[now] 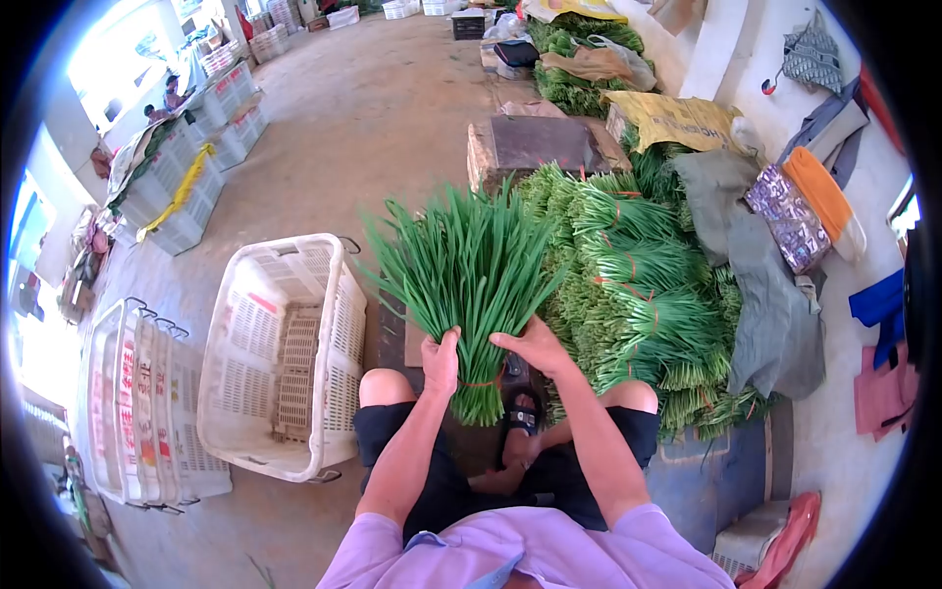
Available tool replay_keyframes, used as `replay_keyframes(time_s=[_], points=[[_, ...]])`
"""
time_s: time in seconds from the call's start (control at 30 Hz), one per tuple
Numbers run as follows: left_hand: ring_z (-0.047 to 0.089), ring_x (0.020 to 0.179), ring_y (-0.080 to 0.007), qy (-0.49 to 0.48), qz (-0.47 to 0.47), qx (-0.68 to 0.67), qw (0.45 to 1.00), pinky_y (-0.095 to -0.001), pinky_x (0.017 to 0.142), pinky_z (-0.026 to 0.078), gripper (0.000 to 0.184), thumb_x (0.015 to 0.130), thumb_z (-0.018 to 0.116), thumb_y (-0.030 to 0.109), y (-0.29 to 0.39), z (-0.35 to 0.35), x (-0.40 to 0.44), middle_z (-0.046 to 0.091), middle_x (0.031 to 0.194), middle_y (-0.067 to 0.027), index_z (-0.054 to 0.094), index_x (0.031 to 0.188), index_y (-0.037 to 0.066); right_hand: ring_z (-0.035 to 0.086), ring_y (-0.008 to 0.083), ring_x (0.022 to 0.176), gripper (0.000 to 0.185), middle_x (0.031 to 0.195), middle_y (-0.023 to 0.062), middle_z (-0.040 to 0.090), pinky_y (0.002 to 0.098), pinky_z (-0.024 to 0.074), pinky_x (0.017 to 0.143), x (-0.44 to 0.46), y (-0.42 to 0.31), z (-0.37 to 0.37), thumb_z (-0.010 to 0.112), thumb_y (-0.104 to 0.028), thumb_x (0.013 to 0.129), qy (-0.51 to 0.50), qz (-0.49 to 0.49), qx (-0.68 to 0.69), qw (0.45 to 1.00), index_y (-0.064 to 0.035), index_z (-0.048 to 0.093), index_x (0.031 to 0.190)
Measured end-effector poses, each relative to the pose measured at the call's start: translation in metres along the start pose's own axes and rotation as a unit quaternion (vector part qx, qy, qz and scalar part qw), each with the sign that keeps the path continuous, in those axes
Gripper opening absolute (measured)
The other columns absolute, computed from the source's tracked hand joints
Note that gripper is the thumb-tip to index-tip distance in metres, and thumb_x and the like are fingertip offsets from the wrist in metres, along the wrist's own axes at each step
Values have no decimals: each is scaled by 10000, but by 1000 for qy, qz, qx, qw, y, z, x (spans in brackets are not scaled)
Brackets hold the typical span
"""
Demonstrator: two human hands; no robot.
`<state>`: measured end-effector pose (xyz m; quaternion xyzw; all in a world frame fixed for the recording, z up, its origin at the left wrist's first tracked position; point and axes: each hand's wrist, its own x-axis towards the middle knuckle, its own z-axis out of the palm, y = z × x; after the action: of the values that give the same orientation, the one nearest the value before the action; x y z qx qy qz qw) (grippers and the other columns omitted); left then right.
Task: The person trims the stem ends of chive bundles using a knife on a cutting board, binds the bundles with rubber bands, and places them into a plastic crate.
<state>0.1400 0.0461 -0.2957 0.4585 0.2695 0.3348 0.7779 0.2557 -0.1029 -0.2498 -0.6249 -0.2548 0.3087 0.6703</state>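
Stems of a leafy green bundle (471, 275) are clasped between the left hand (442, 363) and the right hand (536, 347), both partly closed around its sides. Each thumb lies across the near face; the right one stretches out nearly straight, and the left one points up along the leaves. Most of the other fingers are hidden behind the greens, so how tightly they curl cannot be told. A red band (481, 384) circles the stems below the hands.

One sandal (525, 410) shows only in part beside the bundle, and whatever the person sits on is out of sight.

Held in front of the knees, between a white crate (340, 339) and a heap of tied bundles (638, 280), the bundle runs lengthwise: leaf tips fan away from the person, cut ends point back toward the lap.
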Motion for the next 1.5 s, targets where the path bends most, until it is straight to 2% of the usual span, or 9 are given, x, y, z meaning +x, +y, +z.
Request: replay_keyframes(time_s=[0.23,0.4,0.67,1.0,1.07,1.13,1.2,1.4,1.5], points=[[552,740,-56,-42,28,79,996,-258,665,435,135,922,629,101,-6,-3,-5,667,846,20,707,952,-6,634,332,1079,695,1205,196,627,423,511,956,16,-98,-26,813,-157,822,367,-263,-383,806,0,469,1405],[572,720,-72,-67,78,147,984,-285,649,456,185,919,646,141,8,10,-20,672,791,6,706,909,-34,678,255,780,129,903,119,693,350,560,676,27,-168,1,743,-39,862,212,-441,-309,816,-30,710,986],[579,688,-77,-117,100,205,967,-308,651,483,186,912,661,150,-3,7,-21,675,723,-9,714,916,-29,668,412,853,186,866,235,691,472,540,758,62,-160,17,671,-157,905,101,-216,-444,864,-3,717,999],[564,665,-92,-130,129,196,963,-329,635,478,173,913,649,132,-2,11,-22,652,682,-45,690,909,-36,691,341,668,208,758,201,703,425,548,638,71,-153,11,707,-184,897,120,-234,-415,871,11,725,968],[563,662,-93,-125,130,205,962,-334,629,476,177,911,649,135,-3,10,-23,645,673,-60,687,908,-38,629,166,543,179,699,95,690,308,483,490,65,-162,15,689,-192,940,64,-45,-193,978,-15,712,949],[564,652,-98,-111,142,206,962,-348,615,470,181,904,651,138,-1,13,-22,619,650,-92,682,914,-40,579,102,534,159,705,53,670,256,437,463,61,-163,3,674,-191,961,4,-83,85,993,-34,694,950],[570,660,-96,-106,115,214,964,-342,618,470,177,910,648,135,-1,10,-19,638,671,-69,693,920,-35,527,34,524,98,764,17,659,200,393,436,49,-172,-6,641,-170,993,-100,-133,394,904,-74,652,979],[615,800,-88,-56,1,16,998,-282,753,496,156,924,646,113,-10,2,-3,709,922,2,724,1001,1,670,146,644,197,828,65,727,265,546,592,-43,-133,8,729,-186,927,-478,121,-120,861,-14,699,1018],[623,822,-109,-14,-43,-39,998,-287,771,499,179,922,633,113,-8,0,1,706,956,-15,706,1048,9,668,110,683,143,825,56,719,255,549,643,-33,-80,-13,690,-149,945,-433,69,-429,790,-11,699,984]])
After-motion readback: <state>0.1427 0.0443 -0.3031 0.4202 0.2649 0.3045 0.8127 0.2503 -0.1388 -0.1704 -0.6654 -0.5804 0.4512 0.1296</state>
